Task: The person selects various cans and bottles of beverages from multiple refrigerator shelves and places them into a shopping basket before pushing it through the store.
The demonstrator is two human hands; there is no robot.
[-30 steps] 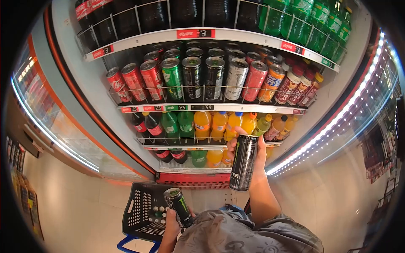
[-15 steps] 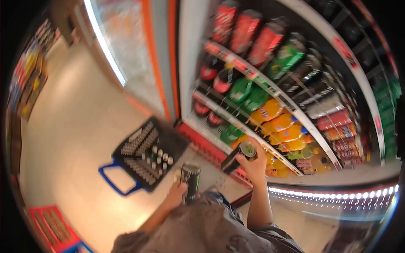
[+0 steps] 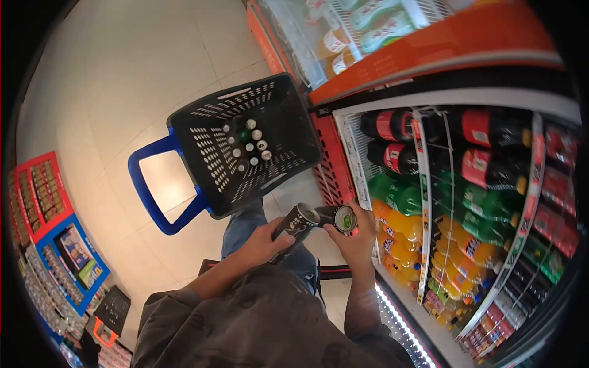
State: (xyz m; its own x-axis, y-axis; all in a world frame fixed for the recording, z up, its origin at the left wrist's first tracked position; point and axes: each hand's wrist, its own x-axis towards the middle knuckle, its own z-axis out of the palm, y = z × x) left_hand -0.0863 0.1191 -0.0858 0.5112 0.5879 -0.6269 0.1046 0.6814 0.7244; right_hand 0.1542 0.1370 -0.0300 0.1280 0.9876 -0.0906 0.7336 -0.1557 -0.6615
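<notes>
Wrapped around a black drink can (image 3: 293, 226) are the fingers of my left hand (image 3: 261, 245), with the can tilted and its silver rim facing up and right. My right hand (image 3: 358, 238) grips a second black can (image 3: 329, 214), whose top shows a green mark. The two cans are close together, overlapping in this view, in front of my body. Just beyond them on the floor stands a black shopping basket (image 3: 291, 122) with a blue handle (image 3: 149, 203). Several small items with round, mostly pale tops (image 3: 256, 134) stand inside it.
On the right an upright cooler (image 3: 422, 165) holds cola (image 3: 392, 156), green (image 3: 396, 191) and orange soda bottles (image 3: 399, 222), with cans further right. A chest with an orange edge (image 3: 442, 52) holds more bottles. Shelves with red and blue displays (image 3: 46, 190) line the left.
My hands have come together, bringing the two cans from apart to side by side. The view has turned toward the basket, which now appears larger and higher.
</notes>
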